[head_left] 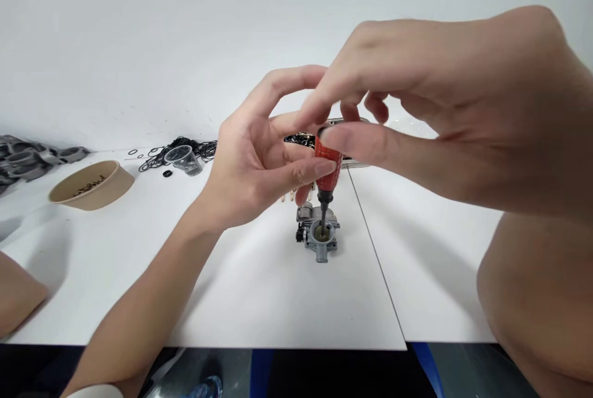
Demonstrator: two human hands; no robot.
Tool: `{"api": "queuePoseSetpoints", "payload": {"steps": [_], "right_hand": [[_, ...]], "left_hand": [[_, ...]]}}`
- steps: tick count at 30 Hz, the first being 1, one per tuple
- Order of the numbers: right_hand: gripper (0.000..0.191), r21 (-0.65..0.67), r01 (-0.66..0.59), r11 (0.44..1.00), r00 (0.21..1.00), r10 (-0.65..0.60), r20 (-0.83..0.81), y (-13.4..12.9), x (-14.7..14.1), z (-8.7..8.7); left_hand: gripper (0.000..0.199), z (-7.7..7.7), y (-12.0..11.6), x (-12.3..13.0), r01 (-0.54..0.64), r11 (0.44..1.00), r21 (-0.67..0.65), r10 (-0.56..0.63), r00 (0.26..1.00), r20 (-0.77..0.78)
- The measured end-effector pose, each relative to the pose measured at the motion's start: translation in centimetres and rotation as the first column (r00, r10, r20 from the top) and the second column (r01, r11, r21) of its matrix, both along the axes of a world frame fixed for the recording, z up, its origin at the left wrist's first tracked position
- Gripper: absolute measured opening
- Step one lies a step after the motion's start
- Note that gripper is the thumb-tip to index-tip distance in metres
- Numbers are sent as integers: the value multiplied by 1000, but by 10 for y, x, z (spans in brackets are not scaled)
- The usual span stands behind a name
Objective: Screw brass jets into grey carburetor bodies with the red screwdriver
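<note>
A screwdriver [327,169] with a red handle stands nearly upright, its tip inside the round opening of a grey metal carburetor-like part [321,251] on the white table. My left hand [271,151] is closed round the side of the handle, thumb in front. My right hand [393,89] pinches the top of the handle between thumb and index finger, with its other fingers curled loosely. Neither hand touches the metal part. Where the tip meets the inside of the opening is too small to make out.
On the left are a tan bowl [99,191] of small brass-coloured pieces, a clear plastic cup [184,160], black rubber rings [152,160] and grey parts [28,160]. Behind my hands lies a metal tray [359,163], partly hidden. The table's front edge [287,347] is near.
</note>
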State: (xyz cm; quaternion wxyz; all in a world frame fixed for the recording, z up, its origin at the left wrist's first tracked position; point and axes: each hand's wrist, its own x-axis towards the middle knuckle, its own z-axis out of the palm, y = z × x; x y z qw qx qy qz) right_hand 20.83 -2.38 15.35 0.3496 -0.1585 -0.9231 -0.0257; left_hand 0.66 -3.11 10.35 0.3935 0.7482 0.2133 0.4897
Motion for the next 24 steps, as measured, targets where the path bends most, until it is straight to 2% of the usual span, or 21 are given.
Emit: {"api": "queuePoseSetpoints", "payload": {"steps": [2, 5, 9, 13, 16, 19, 22, 24], "right_hand": [[14, -47, -46, 998, 998, 48, 45, 4, 5, 1], [16, -63, -13, 998, 999, 15, 38, 8, 7, 2], [15, 44, 109, 993, 994, -108, -29, 4, -1, 0], [37, 132, 227, 965, 973, -218, -78, -4, -12, -2], [44, 142, 236, 961, 971, -226, -80, -7, -17, -2], [35, 108, 165, 980, 985, -159, -68, -6, -13, -1], [19, 4, -3, 1000, 1000, 3, 31, -1, 0, 0], [22, -51, -57, 997, 993, 62, 100, 3, 8, 0]], "left_hand": [[53, 0, 0, -1, 16, 1000, -21, -16, 1000, -10], [53, 2, -3, -1, 32, 999, -36, -33, 999, -22], [53, 4, -6, 1, 14, 999, -39, -16, 999, -45], [56, 5, -5, 2, 18, 1000, 3, -17, 999, -33], [58, 4, -3, 2, 56, 997, 49, -56, 998, -8], [52, 3, -2, 1, 45, 998, 36, -45, 999, -3], [50, 2, -2, 0, 22, 1000, 0, -22, 1000, -21], [54, 2, -3, -1, 18, 1000, -16, -19, 999, -41]]}}
